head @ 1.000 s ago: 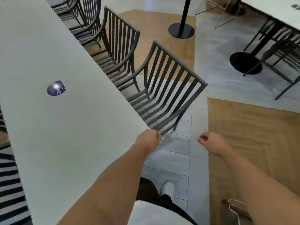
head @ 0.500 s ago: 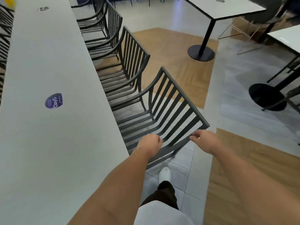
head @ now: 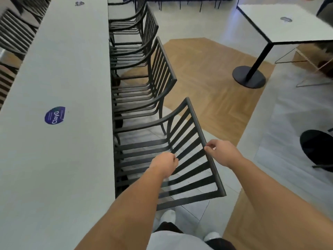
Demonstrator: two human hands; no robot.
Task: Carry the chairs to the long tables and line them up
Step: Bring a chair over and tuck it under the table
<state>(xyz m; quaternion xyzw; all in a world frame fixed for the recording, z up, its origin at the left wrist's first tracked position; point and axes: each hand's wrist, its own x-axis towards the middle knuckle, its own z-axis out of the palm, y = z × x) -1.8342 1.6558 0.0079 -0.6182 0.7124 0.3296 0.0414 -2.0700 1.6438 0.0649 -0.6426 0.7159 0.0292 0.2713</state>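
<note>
A dark slatted chair (head: 191, 139) stands at the right side of the long pale table (head: 59, 69), nearest in a row of like chairs. Its seat is partly under the table's edge, and its backrest leans toward the open floor. My left hand (head: 165, 164) is curled round a bar of this chair where the back slats meet the seat. At the backrest's top rail, about halfway along, my right hand (head: 223, 154) grips with fingers and thumb.
More dark chairs (head: 158, 82) line the same side further on, and others (head: 10, 33) stand across the table. A round blue sticker (head: 55, 115) lies on the table. A square table (head: 281, 24) on a black round base (head: 248, 76) stands right; another black base (head: 317, 148) sits at the right edge.
My right hand has reached forward and taken the backrest's top rail. The chair has swung round to line up with the row along the table, my left hand staying on it.
</note>
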